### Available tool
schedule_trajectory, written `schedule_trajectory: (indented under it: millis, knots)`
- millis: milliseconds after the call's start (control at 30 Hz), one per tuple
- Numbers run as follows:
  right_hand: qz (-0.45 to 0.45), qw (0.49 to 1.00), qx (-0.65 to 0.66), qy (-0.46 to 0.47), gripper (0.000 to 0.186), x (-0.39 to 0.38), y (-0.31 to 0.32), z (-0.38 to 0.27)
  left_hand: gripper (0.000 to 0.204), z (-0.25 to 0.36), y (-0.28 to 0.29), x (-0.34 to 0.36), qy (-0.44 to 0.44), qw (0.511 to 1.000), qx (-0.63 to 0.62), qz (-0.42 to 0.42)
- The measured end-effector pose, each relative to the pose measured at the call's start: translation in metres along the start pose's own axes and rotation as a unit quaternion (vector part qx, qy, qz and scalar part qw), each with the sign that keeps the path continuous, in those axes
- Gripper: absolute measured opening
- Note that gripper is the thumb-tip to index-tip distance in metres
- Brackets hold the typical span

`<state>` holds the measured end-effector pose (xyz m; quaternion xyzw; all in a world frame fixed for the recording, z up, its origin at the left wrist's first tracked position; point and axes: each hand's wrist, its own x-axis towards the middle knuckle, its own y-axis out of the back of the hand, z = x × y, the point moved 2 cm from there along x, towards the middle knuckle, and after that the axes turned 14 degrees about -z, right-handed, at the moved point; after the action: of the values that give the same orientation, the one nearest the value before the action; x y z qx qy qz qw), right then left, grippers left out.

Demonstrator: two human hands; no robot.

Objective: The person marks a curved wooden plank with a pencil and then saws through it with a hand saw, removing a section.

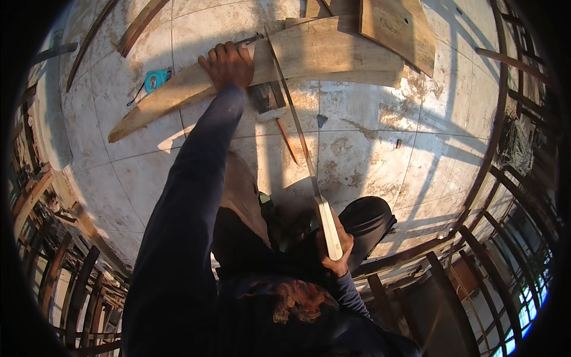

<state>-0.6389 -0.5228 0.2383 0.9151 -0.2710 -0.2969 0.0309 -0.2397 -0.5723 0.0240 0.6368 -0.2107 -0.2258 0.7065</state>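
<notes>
My right hand (338,238) is wrapped round the pale handle of a handsaw (290,98). The saw points away from me, its narrow-looking blade crossing a long wooden plank (321,47) that tapers to a point on the left. My left hand (229,66) bears down on the plank left of the blade, fingers bent over its far edge. A dark block (267,97) shows at the plank's near edge, partly under it. Closer to me, an orange-brown pencil-like stick (288,141) lies on the tiled floor (357,149).
A turquoise tape measure (157,79) lies left of the plank. Another wooden board (399,33) overlaps its right end. Two curved wood strips (140,27) are at the far left. A small dark chip (322,121) sits right of the blade. Wooden slats (493,262) surround the area.
</notes>
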Motion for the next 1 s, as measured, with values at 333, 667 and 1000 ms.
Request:
schedule_trajectory:
  millis: [333, 667, 1000]
  knots:
    - [0.041, 0.996, -0.008, 0.073, 0.06, 0.126, -0.02, -0.009, 0.035, 0.011, -0.007, 0.007, -0.004, 1.0, -0.01, -0.009]
    - [0.076, 0.988, -0.001, 0.131, 0.05, 0.193, -0.004, -0.013, 0.03, 0.049, 0.0, 0.016, -0.026, 0.999, -0.042, 0.022]
    - [0.031, 0.999, 0.011, 0.029, 0.061, 0.052, -0.014, 0.008, 0.028, 0.016, 0.011, 0.012, -0.013, 0.999, -0.042, -0.007]
